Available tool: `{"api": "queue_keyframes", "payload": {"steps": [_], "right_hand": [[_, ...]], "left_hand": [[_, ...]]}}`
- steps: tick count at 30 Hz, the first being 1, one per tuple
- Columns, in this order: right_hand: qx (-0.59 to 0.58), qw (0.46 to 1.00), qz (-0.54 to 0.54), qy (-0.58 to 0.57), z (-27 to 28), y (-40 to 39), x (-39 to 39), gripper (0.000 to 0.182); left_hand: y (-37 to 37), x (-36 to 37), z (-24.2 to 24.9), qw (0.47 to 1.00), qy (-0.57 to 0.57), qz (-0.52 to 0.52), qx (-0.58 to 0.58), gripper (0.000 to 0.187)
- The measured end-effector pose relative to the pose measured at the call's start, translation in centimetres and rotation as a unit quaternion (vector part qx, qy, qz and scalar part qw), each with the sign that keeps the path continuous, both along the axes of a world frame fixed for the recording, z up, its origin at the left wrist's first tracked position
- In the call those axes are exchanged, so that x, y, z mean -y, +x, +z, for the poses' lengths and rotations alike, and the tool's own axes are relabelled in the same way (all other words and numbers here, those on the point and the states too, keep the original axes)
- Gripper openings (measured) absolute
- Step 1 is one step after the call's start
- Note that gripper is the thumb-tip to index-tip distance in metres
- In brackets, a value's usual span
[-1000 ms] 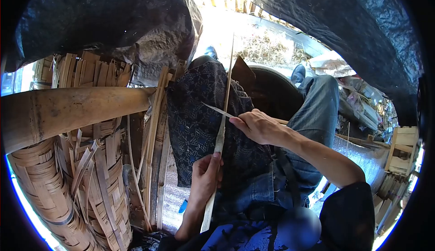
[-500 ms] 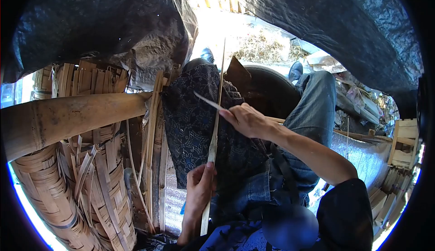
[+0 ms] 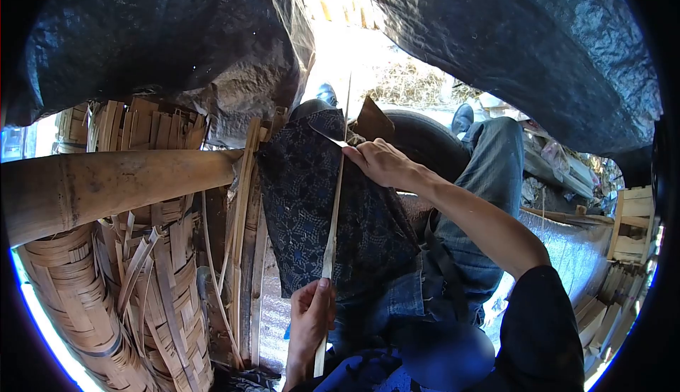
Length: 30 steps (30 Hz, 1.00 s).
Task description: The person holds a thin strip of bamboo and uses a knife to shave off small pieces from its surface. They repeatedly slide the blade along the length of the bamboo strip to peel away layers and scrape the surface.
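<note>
My left hand (image 3: 312, 314) is closed low in front of my body, with the thumb pressed on a long, thin bamboo strip (image 3: 332, 240). The strip runs away from me over a dark patterned cloth (image 3: 297, 201) spread on my lap and thigh. Farther along it, my right hand (image 3: 379, 162) is closed around a knife, its handle hidden in the fingers. The knife's blade (image 3: 327, 135) points up and to the left and crosses over the strip, its tip over the cloth.
A thick bamboo pole (image 3: 120, 183) juts in from the left above woven bamboo baskets (image 3: 78, 286). Upright split bamboo pieces (image 3: 244, 250) stand beside my left leg. Dark plastic sheeting (image 3: 510, 45) hangs overhead. Wooden slats (image 3: 630, 236) are at the far right; straw (image 3: 407, 80) lies ahead.
My right hand and the knife have moved slightly away from me along the strip, and the blade now shows its flat side. My left hand sits a little lower in view.
</note>
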State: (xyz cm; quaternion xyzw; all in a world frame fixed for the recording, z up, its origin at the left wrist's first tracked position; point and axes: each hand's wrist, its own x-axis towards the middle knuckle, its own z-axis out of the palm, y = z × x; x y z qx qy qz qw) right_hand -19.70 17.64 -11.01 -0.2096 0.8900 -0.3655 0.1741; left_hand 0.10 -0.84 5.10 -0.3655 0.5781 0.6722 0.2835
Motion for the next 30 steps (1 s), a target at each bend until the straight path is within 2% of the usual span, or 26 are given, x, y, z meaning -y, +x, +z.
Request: {"api": "queue_keyframes", "payload": {"steps": [1,2,3,4,6,8,9,10,12,14,15,16,18,20,22,23,25,30], "right_hand": [[-0.003,1.000,0.000,0.002,-0.8,-0.6,-0.2,0.050],[-0.031,0.996,0.041,0.071,-1.5,-1.5,-0.6,0.039],[-0.059,0.985,0.081,0.139,-1.9,-2.6,-1.0,0.039],[-0.032,0.972,0.107,0.205,-1.7,-4.6,-1.4,0.044],[0.075,0.990,-0.015,0.117,-1.6,-6.4,-2.5,0.044],[0.114,0.974,-0.191,0.034,2.3,-6.5,-2.4,0.048],[0.001,0.971,-0.238,-0.025,0.0,-6.0,-2.8,0.051],[-0.001,0.973,-0.231,-0.025,1.0,-5.4,-2.9,0.051],[0.092,0.989,-0.104,-0.043,3.2,-3.1,-3.2,0.050],[-0.054,0.997,0.002,-0.053,4.1,0.5,-2.1,0.047],[0.038,0.997,0.014,-0.068,6.3,2.0,-1.4,0.045],[0.126,0.988,0.024,-0.083,8.0,3.1,-0.6,0.043],[0.031,0.992,0.067,-0.103,7.9,4.5,0.3,0.040],[0.028,0.996,0.063,-0.061,8.6,4.7,0.6,0.041],[0.016,0.996,0.084,-0.015,8.6,4.2,0.7,0.045],[0.016,0.996,0.084,-0.015,8.6,4.1,0.7,0.045],[0.012,0.994,0.102,0.028,8.6,3.9,0.8,0.049],[0.041,0.994,0.099,0.019,8.5,3.7,1.0,0.044]], "left_hand": [[0.1,0.0,0.3,1.000,0.002,0.000,-0.003,0.034],[0.2,0.0,0.8,1.000,0.013,-0.003,0.000,0.035],[0.5,0.1,1.2,1.000,0.023,-0.006,0.003,0.035],[0.9,0.4,1.3,1.000,0.022,-0.007,0.001,0.035],[1.8,1.0,1.4,0.991,0.104,0.082,-0.018,0.035],[1.1,1.4,1.2,0.987,0.113,0.107,-0.036,0.034],[0.6,1.6,0.4,0.981,0.137,0.132,-0.026,0.034],[0.2,1.9,-0.5,0.975,0.161,0.155,-0.016,0.033],[-0.4,1.9,-1.7,0.975,0.167,0.149,-0.011,0.033],[-1.3,1.8,-2.1,0.989,0.117,0.085,-0.024,0.035],[-1.8,1.7,-2.1,0.996,0.065,0.059,-0.010,0.037],[-2.3,1.6,-2.2,0.996,0.062,0.062,-0.010,0.037],[-3.1,1.2,-2.3,0.999,-0.014,0.008,-0.041,0.038],[-3.4,0.8,-2.2,0.999,-0.018,0.010,-0.035,0.038],[-3.6,0.4,-1.9,0.994,-0.094,-0.016,-0.052,0.039],[-3.7,0.4,-2.0,0.994,-0.094,-0.016,-0.051,0.039],[-3.7,0.4,-2.1,0.980,-0.170,-0.073,-0.072,0.039],[-4.2,0.1,-1.1,0.980,-0.170,-0.085,-0.063,0.039]]}}
